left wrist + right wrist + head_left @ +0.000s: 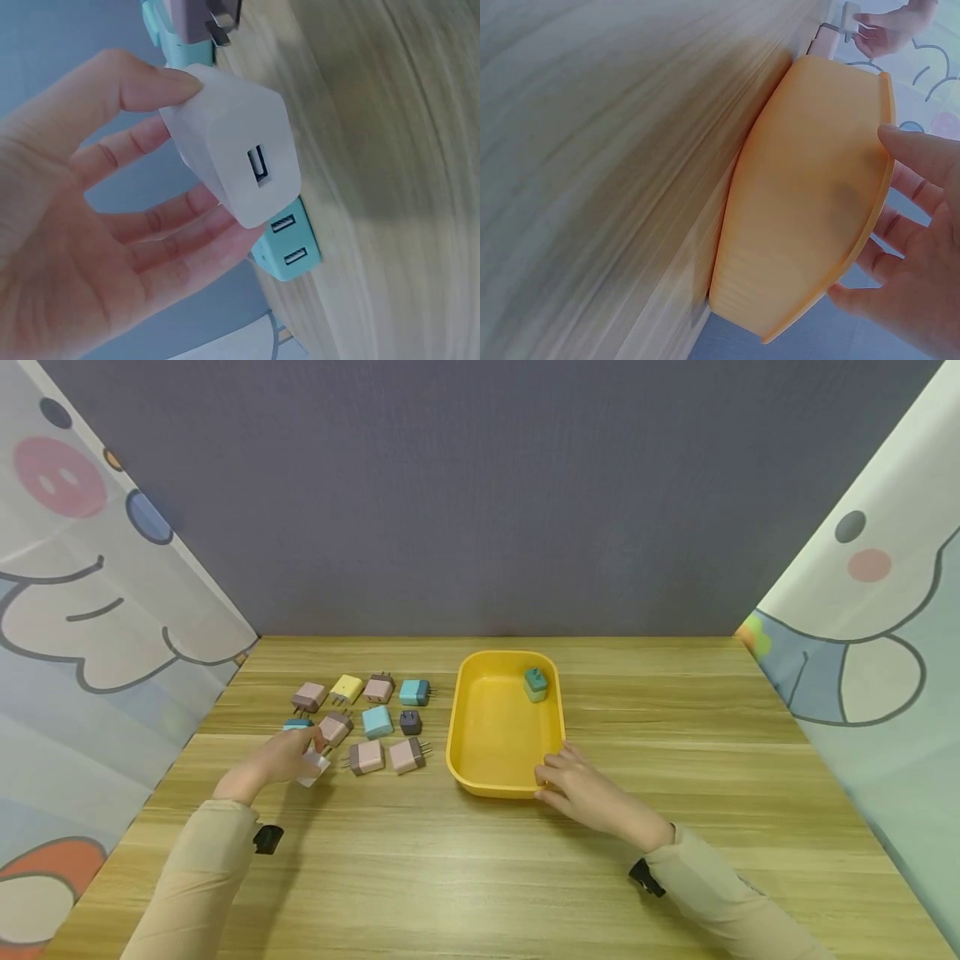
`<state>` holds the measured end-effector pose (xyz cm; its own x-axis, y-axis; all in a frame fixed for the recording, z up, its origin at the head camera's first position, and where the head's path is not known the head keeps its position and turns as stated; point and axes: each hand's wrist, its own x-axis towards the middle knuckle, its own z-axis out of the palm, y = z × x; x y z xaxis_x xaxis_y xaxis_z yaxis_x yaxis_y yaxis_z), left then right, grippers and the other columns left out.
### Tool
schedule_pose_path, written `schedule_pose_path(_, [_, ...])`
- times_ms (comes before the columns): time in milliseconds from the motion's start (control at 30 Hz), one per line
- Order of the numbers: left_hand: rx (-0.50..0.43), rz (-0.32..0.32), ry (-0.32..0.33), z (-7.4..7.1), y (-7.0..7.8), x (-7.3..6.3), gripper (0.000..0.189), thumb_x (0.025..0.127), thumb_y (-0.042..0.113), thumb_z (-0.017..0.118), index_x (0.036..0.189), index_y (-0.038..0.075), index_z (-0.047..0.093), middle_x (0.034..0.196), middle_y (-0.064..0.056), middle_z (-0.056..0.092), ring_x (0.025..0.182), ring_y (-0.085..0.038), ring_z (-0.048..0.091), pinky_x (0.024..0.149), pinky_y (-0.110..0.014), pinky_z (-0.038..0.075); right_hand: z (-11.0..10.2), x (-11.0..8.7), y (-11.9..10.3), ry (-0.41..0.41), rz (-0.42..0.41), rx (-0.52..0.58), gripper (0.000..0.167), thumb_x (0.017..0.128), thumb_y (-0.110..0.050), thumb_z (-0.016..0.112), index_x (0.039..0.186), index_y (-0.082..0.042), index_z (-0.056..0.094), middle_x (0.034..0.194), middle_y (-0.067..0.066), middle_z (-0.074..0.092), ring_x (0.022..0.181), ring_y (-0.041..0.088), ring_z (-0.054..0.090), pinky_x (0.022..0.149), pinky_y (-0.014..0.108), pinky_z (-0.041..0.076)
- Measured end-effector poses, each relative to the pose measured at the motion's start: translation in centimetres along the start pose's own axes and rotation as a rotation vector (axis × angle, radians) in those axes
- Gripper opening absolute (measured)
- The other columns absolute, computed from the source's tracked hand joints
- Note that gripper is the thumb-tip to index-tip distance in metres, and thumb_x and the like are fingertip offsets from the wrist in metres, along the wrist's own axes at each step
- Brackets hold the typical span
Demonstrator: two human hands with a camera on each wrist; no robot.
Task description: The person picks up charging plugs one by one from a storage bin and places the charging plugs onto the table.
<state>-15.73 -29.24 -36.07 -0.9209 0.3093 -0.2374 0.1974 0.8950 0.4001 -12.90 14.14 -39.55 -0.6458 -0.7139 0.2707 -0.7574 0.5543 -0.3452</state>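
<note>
My left hand [281, 756] pinches a white USB charger [240, 142] between thumb and fingers at the left of the table; its single port shows in the left wrist view. Just beyond it in that view is a teal charger [289, 244] with two ports. With my right hand [585, 789] I grip the front right corner of a yellow plastic tray [487, 735], fingers over the rim. A green charger [535, 685] stands inside the tray near its back right corner, prongs up.
Several plug chargers lie left of the tray: pink ones [367, 757], a yellow one [347, 688], light blue ones [377, 721] and a dark one [410, 722]. A grey wall [495, 502] rises behind the wooden table [450, 877], with cartoon-printed curtains [877, 610] at both sides.
</note>
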Motion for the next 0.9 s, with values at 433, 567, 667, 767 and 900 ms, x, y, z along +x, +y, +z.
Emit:
schedule_pose_path(433, [-0.022,-0.03,-0.044,0.6,-1.2,0.5,0.023,0.074,0.001,0.061,0.092,-0.003,0.048,0.064,-0.002,0.036,0.054,-0.013,0.035,0.048,-0.024,0.031,0.2,0.0,0.2,0.013,-0.011,-0.01,0.015,0.081,-0.015,0.063,0.075,-0.016,0.049,0.075,-0.008,0.045,0.078,0.012,0.046,0.097,0.053,0.027])
schedule_pose_path(567, [-0.024,-0.044,-0.06,0.7,-1.3,0.6,0.022,0.074,0.001,0.06,0.092,-0.003,0.048,0.063,-0.002,0.037,0.051,-0.011,0.034,0.048,-0.024,0.031,0.1,0.0,0.2,0.015,-0.013,-0.009,0.015,0.081,-0.015,0.063,0.075,-0.015,0.049,0.075,-0.007,0.044,0.077,0.012,0.046,0.096,0.053,0.026])
schedule_pose_path(667, [-0.022,-0.046,-0.065,0.9,-1.4,0.8,0.021,0.074,0.001,0.059,0.091,-0.002,0.048,0.063,-0.002,0.038,0.05,-0.01,0.034,0.048,-0.024,0.032,0.1,0.0,0.1,0.009,-0.007,-0.012,0.015,0.081,-0.016,0.063,0.075,-0.015,0.049,0.075,-0.007,0.045,0.076,0.012,0.044,0.097,0.054,0.026])
schedule_pose_path(767, [-0.009,-0.042,-0.065,1.1,-1.4,1.0,0.02,0.074,0.001,0.06,0.09,-0.001,0.048,0.063,-0.002,0.039,0.05,-0.011,0.034,0.048,-0.024,0.032,0.0,0.1,0.1,-0.002,0.002,-0.009,0.015,0.082,-0.016,0.062,0.075,-0.015,0.049,0.075,-0.007,0.045,0.076,0.012,0.043,0.097,0.053,0.026])
schedule_pose_path(900, [0.024,-0.038,-0.057,1.2,-1.4,1.2,0.02,0.074,0.001,0.062,0.088,-0.001,0.048,0.066,-0.003,0.043,0.053,-0.013,0.037,0.049,-0.025,0.033,-0.1,0.1,0.0,-0.011,0.008,-0.003,0.014,0.082,-0.016,0.062,0.076,-0.014,0.049,0.075,-0.006,0.045,0.076,0.013,0.044,0.097,0.053,0.026])
